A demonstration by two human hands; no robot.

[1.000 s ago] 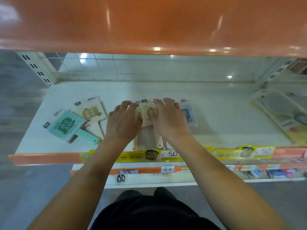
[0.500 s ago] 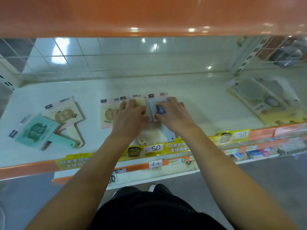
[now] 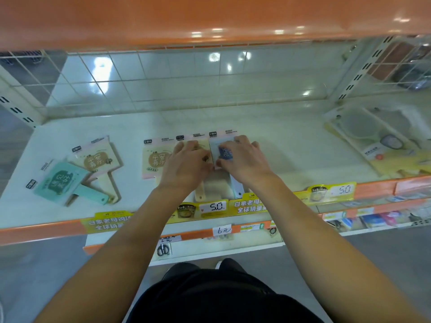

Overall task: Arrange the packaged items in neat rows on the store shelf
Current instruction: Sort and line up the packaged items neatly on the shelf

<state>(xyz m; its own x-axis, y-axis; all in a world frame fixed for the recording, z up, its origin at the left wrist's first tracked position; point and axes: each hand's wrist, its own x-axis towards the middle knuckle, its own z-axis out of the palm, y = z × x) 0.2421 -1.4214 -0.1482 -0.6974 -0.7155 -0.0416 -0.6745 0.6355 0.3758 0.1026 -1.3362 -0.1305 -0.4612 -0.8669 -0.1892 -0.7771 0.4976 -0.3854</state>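
Shelf (image 3: 268, 127): white deck, mostly bare, so there is room for a row along the front
Row: three packs side by side mid-shelf, handles toward the edge; beige pack (image 3: 155, 159) sits free at its left end
Strays: teal pack (image 3: 60, 180) and tan pack (image 3: 98, 159) lie askew, overlapping, well left, likely next to join
Left hand (image 3: 186, 166): flat, fingers spread on the middle pack, pinning it
Right hand (image 3: 245, 159): flat on blue pack (image 3: 225, 152), closing the gap; neither hand grips

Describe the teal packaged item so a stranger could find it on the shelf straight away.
Look at the white shelf with the orange front edge, then go to its far left end, away from both hands. The teal pack lies tilted there, partly over a beige pack. It is the only teal one, with a dark green patch and a teal handle.
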